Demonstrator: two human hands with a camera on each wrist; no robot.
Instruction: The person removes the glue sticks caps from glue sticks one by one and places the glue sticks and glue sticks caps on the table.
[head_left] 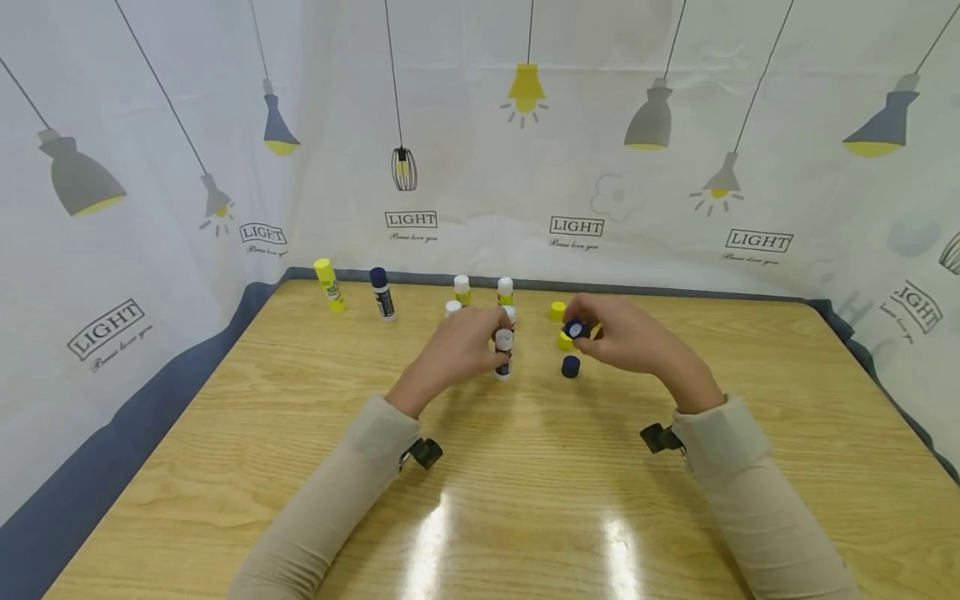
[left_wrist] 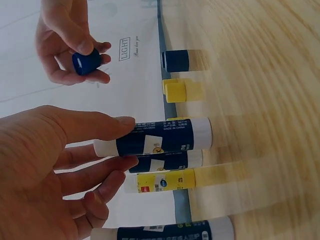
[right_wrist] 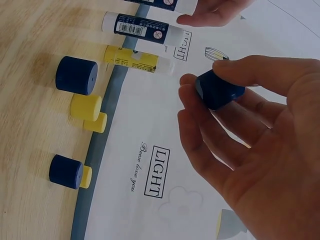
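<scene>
One uncapped glue stick [head_left: 503, 353] is pinched upright on the table [head_left: 525, 500] by the left hand [head_left: 457, 348]. A blue cap [head_left: 576, 329] is pinched in the right hand [head_left: 626, 337], above another blue cap [head_left: 571, 367].

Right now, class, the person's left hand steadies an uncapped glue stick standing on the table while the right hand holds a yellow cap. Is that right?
Not quite. The cap pinched in the right hand is dark blue, not yellow, as the right wrist view shows plainly. The rest holds: the left hand steadies an uncapped glue stick standing on the table.
</scene>
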